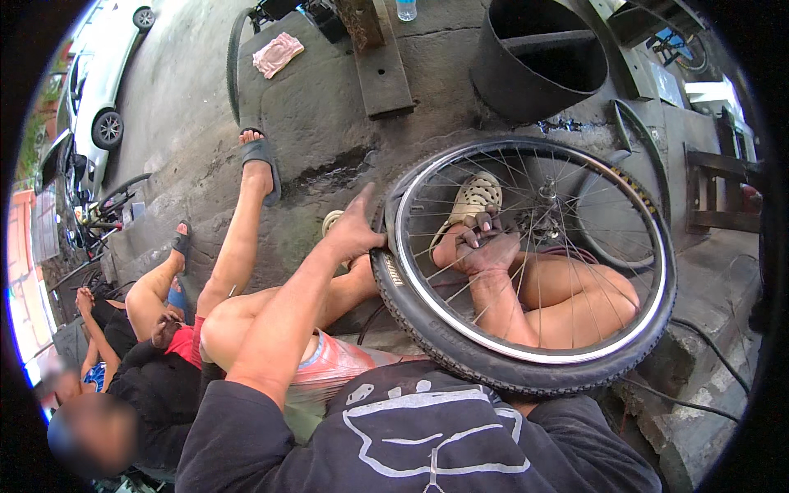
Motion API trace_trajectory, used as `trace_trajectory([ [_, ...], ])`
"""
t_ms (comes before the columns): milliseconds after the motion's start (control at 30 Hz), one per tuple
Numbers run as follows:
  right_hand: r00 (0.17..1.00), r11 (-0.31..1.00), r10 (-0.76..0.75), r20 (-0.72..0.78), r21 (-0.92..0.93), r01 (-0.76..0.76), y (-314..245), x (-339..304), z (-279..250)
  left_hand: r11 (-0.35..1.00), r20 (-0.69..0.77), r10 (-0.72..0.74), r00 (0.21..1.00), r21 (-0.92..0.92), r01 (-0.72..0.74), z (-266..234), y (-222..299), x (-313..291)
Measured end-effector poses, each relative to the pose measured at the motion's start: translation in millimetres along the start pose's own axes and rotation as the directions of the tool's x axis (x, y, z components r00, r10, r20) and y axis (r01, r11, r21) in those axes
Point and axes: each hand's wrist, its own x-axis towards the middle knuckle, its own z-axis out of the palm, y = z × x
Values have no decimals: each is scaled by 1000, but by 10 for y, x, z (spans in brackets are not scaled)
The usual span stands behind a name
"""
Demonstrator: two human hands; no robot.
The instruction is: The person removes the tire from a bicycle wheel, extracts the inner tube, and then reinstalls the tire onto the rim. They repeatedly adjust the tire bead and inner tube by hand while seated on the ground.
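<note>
A bicycle wheel (pixel 413 289) with a black knobby tyre, silver rim and thin spokes leans across my lap, tilted towards me. My left hand (pixel 355 227) is at the wheel's left side, fingers stretched out and the thumb against the tyre. Behind the spokes, inside the rim's outline, is my right hand (pixel 490 246). Its fingers are curled in near the hub (pixel 546 191); whatever they hold, if anything, is hidden. The right forearm passes behind the wheel's lower part.
A large dark metal drum (pixel 526 78) stands ahead at the right, near a heavy metal post (pixel 382 78). Bare tyres (pixel 641 156) lie at the right. A pink cloth (pixel 278 55) is on the ground. Two people sit at my left; black cables (pixel 711 349) run at the right.
</note>
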Motion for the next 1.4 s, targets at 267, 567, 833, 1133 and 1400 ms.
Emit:
trace_trajectory([
  [267,968,992,-34,250,125,3,-17,90,6,999,19,45,999,-31,-44,-12,215,130],
  [567,940,993,-80,331,106,47,-126,137,36,979,71,-74,995,-184,86,273,-5,359],
  [833,984,996,-24,176,92,8,-64,-146,280,1000,116,13,993,11,-14,143,275,430],
  [1133,935,991,68,347,86,-105,-37,-70,107,974,140,154,978,144,-174,183,112,472],
  [1400,933,998,44,357,25,-57,-22,-48,136,982,200,31,979,176,-67,214,96,539],
])
